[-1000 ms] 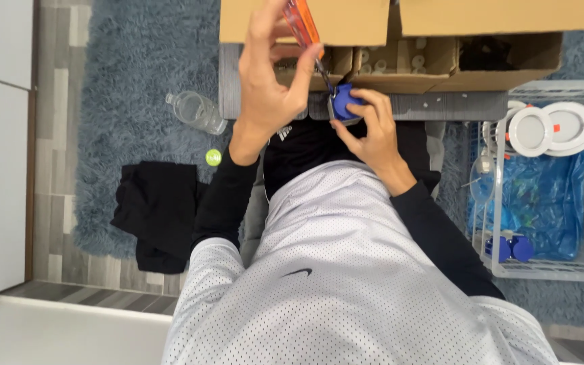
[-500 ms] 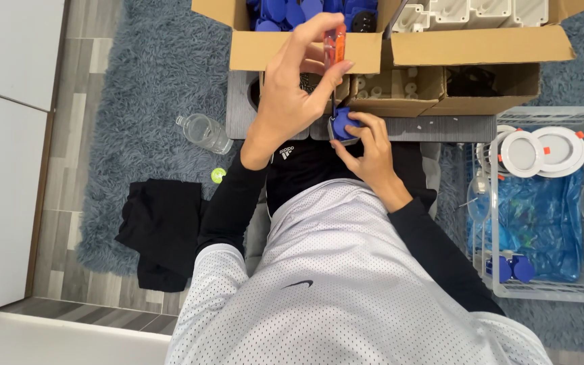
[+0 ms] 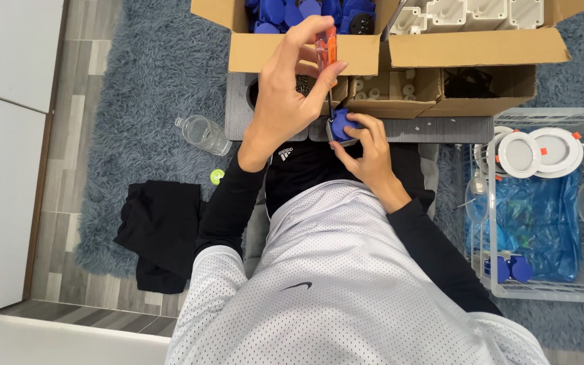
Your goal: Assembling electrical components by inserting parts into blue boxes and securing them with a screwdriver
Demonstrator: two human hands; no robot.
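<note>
Pinching an orange-handled screwdriver (image 3: pixel 326 51) near the top middle of the frame, the left hand (image 3: pixel 285 101) is curled around it. Just below, a small round blue plastic part (image 3: pixel 343 127) is gripped by the right hand (image 3: pixel 371 152). An open brown cardboard box (image 3: pixel 305 54) is seen above. A clear plastic bottle (image 3: pixel 204 135) is seen lying on the grey rug at the left.

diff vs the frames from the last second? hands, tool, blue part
Little changed. The left hand keeps the orange-handled screwdriver upright, tip on the blue part, which the right hand still grips at the bench edge. The view tilted, so more of the cardboard box shows. Nothing was picked up or let go; bottle and basket stay put.
</note>
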